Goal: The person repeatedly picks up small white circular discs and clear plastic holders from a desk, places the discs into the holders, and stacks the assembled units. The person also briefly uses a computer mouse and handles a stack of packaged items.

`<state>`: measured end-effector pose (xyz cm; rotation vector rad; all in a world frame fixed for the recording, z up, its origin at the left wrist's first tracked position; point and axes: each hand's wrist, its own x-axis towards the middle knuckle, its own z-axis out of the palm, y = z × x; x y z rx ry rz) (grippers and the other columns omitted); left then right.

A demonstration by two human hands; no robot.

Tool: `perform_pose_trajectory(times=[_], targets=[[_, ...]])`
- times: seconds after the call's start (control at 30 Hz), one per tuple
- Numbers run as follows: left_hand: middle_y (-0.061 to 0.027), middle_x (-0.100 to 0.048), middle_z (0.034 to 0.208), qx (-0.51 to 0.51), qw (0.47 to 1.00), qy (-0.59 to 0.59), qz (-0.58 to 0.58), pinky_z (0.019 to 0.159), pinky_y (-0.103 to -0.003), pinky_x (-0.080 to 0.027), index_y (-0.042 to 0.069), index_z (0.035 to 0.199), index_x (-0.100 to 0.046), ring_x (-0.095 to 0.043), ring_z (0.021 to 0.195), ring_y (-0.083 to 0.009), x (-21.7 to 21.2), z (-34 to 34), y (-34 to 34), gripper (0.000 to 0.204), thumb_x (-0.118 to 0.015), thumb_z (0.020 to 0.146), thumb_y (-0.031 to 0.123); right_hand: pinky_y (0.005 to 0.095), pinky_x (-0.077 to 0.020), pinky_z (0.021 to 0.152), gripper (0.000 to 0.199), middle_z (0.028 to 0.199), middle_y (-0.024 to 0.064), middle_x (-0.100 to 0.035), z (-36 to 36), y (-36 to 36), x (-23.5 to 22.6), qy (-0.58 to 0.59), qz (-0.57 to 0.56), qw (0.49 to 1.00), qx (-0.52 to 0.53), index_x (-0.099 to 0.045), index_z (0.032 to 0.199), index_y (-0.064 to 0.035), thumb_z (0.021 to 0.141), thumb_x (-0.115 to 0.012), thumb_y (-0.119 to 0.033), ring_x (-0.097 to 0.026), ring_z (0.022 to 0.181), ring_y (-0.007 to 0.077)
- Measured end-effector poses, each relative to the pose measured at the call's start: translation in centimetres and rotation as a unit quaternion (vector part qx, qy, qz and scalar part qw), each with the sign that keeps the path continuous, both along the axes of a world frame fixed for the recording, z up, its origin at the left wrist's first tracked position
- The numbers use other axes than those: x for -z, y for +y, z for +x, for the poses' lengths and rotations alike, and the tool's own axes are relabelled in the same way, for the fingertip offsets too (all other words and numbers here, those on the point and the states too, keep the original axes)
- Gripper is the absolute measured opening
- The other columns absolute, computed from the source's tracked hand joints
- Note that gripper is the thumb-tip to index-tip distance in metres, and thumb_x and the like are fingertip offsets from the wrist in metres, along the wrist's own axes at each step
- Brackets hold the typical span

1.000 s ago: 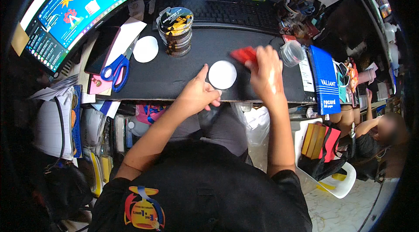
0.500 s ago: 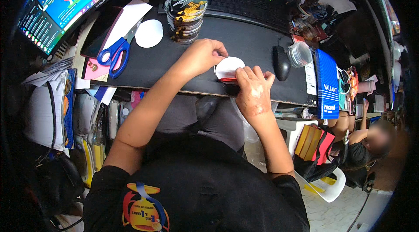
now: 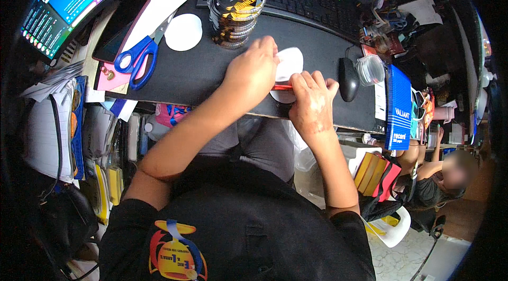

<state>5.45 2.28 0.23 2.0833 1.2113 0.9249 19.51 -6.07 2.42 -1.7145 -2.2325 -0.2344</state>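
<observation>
At the front of the black desk, both hands work at a white paper disc. My left hand pinches its left edge, and the paper is bent and lifted. A thin red strip lies across the lower edge of the white disc. My right hand is closed over the strip's right end, fingers bent; its thumb is mostly hidden. Below the strip shows part of a pale round piece. Behind my left hand stands a stack of printed round discs, black and gold on top.
Blue-handled scissors and another white disc lie left. A mouse, a stack of clear round cases and a blue record book are right. A keyboard lies behind. Another person sits far right.
My left hand has moved up beside the disc and turned. The white disc has gone from lying flat to bent and raised above the red strip. My right hand stays at the strip.
</observation>
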Motion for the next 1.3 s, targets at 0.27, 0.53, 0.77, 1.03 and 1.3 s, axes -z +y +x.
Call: perform_pose_trajectory(times=[0.27, 0.53, 0.77, 1.03, 1.3], targets=[[-0.0140, -0.059, 0.103, 0.125, 0.943, -0.105, 0.291, 0.079, -0.042, -0.046, 0.006, 0.093, -0.051, -0.059, 0.099, -0.0313, 2.5, -2.8, -6.5, 0.019, -0.063, 0.083, 0.016, 0.0492, -0.0353, 0.079, 0.019, 0.088, 0.0080, -0.059, 0.7, 4.2, 0.5, -0.032, 0.043, 0.998, 0.013, -0.055, 0.096, -0.0073, 0.077, -0.053, -0.010, -0.053, 0.090, 0.0269], [-0.0155, -0.060, 0.115, 0.158, 0.947, -0.008, 0.278, 0.087, -0.041, -0.041, 0.006, 0.088, -0.053, -0.057, 0.108, -0.0273, 6.4, -1.6, -8.7, 0.019, -0.060, 0.085, 0.023, 0.0464, -0.0327, 0.074, 0.038, 0.087, 0.0069, -0.058, 0.0, -0.8, -1.8, -0.013, -0.132, 0.991, 0.031, -0.054, 0.095, -0.0067, 0.059, -0.063, -0.003, -0.053, 0.087, 0.0277], [-0.0127, -0.061, 0.117, 0.146, 0.950, -0.007, 0.276, 0.088, -0.041, -0.040, 0.007, 0.086, -0.052, -0.057, 0.106, -0.0245, 6.3, -1.5, -8.7, 0.020, -0.064, 0.083, 0.023, 0.0458, -0.0355, 0.071, 0.036, 0.089, 0.0081, -0.059, 1.6, 3.9, 1.5, -0.046, 0.034, 0.998, 0.014, -0.053, 0.101, -0.0056, 0.066, -0.061, -0.005, -0.054, 0.087, 0.0281], [-0.0150, -0.054, 0.099, 0.122, 0.978, -0.070, 0.154, 0.082, -0.041, -0.041, 0.005, 0.086, -0.053, -0.053, 0.092, -0.0320, 3.9, -1.2, -8.8, 0.018, -0.067, 0.080, 0.015, 0.0489, -0.0381, 0.091, 0.059, 0.112, 0.0191, -0.055, 5.3, 2.3, -3.6, 0.094, -0.068, 0.986, 0.123, -0.048, 0.133, -0.0066, 0.085, -0.063, -0.036, -0.050, 0.107, 0.0343], [-0.0237, -0.032, 0.143, 0.196, 0.962, 0.090, 0.170, 0.108, -0.056, -0.021, 0.009, 0.130, -0.047, -0.028, 0.134, -0.0408, 2.1, 0.4, -5.4, 0.086, -0.068, 0.066, 0.062, 0.0278, -0.0465, 0.065, 0.012, 0.077, 0.0065, -0.063, 9.2, -12.4, 2.2, 0.426, -0.251, 0.844, 0.206, -0.065, 0.087, 0.0004, 0.077, -0.070, -0.004, -0.058, 0.071, 0.0125]])
